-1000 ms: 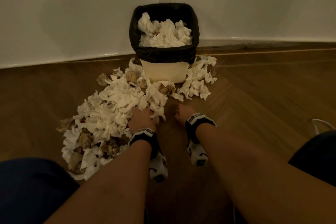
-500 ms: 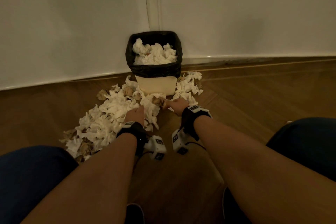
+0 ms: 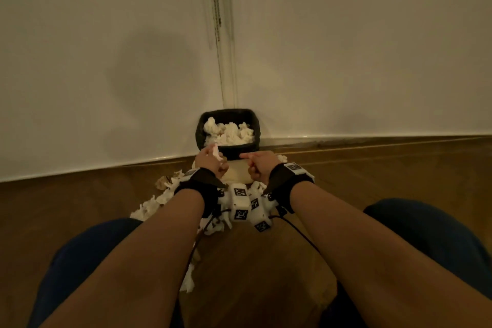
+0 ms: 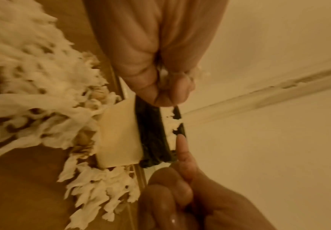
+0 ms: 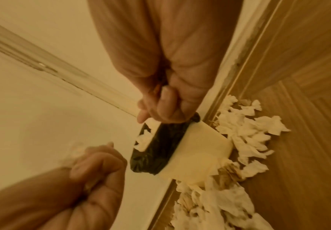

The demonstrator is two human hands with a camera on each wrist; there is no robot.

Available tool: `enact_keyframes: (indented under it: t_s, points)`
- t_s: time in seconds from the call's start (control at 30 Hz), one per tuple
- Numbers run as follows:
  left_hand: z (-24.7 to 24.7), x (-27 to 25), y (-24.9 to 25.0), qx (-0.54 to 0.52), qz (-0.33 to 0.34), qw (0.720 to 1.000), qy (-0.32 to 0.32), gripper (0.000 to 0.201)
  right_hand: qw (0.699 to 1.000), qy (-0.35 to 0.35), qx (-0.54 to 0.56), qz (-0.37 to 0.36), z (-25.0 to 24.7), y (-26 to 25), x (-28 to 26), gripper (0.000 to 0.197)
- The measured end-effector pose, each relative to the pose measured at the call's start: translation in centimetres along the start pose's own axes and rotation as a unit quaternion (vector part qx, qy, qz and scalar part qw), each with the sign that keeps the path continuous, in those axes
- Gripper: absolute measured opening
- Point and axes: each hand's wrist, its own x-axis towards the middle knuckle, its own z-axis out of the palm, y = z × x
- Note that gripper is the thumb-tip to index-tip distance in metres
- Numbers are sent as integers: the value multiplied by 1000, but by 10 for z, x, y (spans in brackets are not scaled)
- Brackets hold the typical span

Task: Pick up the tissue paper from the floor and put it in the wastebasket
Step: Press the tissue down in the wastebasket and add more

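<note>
fingers before tissue-heaped wastebasket

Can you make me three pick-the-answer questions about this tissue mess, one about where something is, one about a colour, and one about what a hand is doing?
1. Where does the wastebasket stand?
A. In the corner where the walls meet
B. In the middle of the floor
C. On a chair

2. What colour is the bag lining it?
A. Red
B. Black
C. Blue

3. What is the left hand doing?
A. Lying flat on the floor
B. Hanging empty
C. Holding a white tissue

Answers: 1 A, the wall seam runs down right behind it. 2 B, the rim is dark black. 3 C, the white tissue pokes out of its curled fingers.
</note>
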Motion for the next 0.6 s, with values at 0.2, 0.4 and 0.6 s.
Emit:
enact_keyframes:
  t_s: [0.2,0.4,0.6]
  points:
    - [23,-7,52,252,149,956,-1,24,995,16,-69,-75,-3,-52,-13,33]
    - [17,11,70,360,163,918,-28,44,965,28,-231,-123,-29,-94,-8,38]
    - [13,26,72,368,249,895,-48,31,977,37,-123,-171,-47,-92,15,22]
